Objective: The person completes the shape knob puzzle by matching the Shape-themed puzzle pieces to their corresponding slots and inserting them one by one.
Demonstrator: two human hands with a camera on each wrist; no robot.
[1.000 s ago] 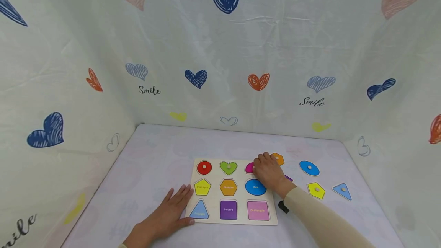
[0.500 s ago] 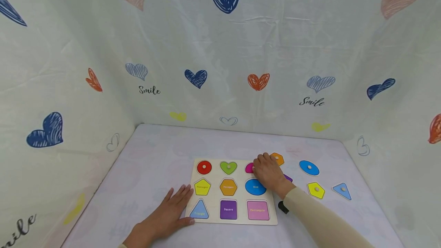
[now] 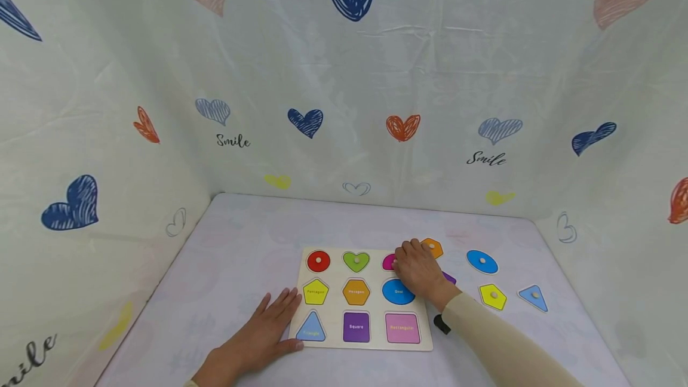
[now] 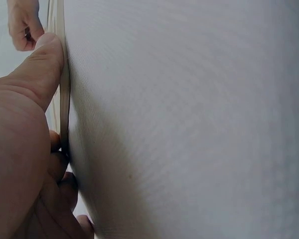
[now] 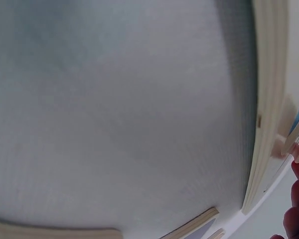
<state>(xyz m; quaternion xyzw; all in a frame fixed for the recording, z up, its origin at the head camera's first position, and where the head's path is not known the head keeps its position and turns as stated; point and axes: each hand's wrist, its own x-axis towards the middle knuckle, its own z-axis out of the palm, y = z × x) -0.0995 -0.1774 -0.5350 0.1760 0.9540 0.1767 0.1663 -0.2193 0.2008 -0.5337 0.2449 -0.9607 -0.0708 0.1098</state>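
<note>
Head cam: cream bd w/ multicol. shapes, R grip around knobbed pc, L grip wide.

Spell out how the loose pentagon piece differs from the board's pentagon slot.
The yellow pentagon piece lies on the table, right of the puzzle board; the yellow pentagon slot is in the board. The piece carries a knob; the slot bears the word "Pentagon". Piece and slot are turned differently. Both are yellow and five-sided.
</note>
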